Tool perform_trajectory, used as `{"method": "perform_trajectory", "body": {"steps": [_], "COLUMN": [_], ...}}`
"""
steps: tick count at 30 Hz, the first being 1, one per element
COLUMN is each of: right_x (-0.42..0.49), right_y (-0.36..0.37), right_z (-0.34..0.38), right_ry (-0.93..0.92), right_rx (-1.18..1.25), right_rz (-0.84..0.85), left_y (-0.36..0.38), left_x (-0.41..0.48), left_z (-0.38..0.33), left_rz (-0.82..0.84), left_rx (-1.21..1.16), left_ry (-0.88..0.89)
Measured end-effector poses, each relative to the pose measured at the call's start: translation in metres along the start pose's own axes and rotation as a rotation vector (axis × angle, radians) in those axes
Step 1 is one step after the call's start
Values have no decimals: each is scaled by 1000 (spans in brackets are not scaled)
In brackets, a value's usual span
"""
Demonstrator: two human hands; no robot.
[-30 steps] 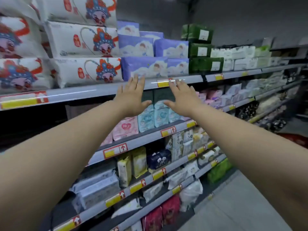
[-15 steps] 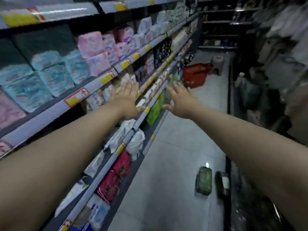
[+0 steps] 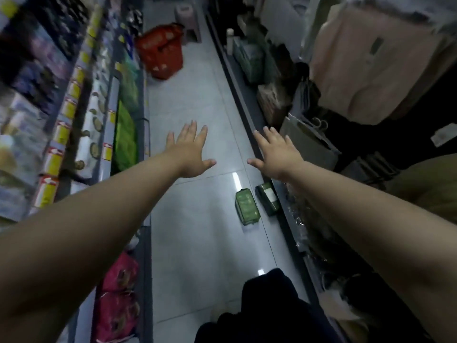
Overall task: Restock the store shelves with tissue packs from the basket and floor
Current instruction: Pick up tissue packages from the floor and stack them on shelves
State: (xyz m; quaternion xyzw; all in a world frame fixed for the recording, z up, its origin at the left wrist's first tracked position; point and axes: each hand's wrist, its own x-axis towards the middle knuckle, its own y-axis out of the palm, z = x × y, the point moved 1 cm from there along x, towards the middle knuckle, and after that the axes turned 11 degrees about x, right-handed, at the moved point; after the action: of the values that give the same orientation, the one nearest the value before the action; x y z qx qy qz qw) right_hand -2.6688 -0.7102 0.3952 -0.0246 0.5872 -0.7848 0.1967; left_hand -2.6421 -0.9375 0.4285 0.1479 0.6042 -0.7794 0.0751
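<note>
Two green tissue packs lie on the grey floor: one [image 3: 247, 206] flat in the aisle, the other [image 3: 267, 198] against the base of the right-hand rack. My left hand [image 3: 190, 151] and my right hand [image 3: 275, 154] stretch out over the floor, palms down, fingers spread, both empty and well above the packs. A red basket [image 3: 162, 55] stands farther down the aisle near the left shelves [image 3: 108, 134]; its contents are not visible. The left shelves hold blurred packs with yellow price tags.
Pink packs [image 3: 118, 300] fill the bottom left shelf near me, bright green packs [image 3: 126, 134] farther on. The right rack [image 3: 272, 102] holds bags, boxes and hanging clothes. A pale stool [image 3: 188, 21] stands beyond the basket. My dark trouser leg [image 3: 267, 310] shows below.
The view has swung from the upper shelves down to the aisle floor. Both hands stayed open and empty, now held over the floor with the green packs below them.
</note>
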Motion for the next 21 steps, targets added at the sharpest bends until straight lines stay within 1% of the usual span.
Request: {"method": "perform_trajectory", "body": {"steps": [4,13,17,21], "right_x": [22,111,157,199], "right_y": [34,138,197,274], "right_z": [-42,-135,-170,-199], "right_ry": [134,364,454,520], "right_rx": [30,139,193,240], "right_rz": [50,198,250,271], "left_y": [26,94,149,228], "left_x": [63,232,297,361], "left_z": [-29,-72,-84,-96], "left_rz": [61,153,231,313], "left_rx": [24,149,156,180], "left_ry": [136,339,414,453]}}
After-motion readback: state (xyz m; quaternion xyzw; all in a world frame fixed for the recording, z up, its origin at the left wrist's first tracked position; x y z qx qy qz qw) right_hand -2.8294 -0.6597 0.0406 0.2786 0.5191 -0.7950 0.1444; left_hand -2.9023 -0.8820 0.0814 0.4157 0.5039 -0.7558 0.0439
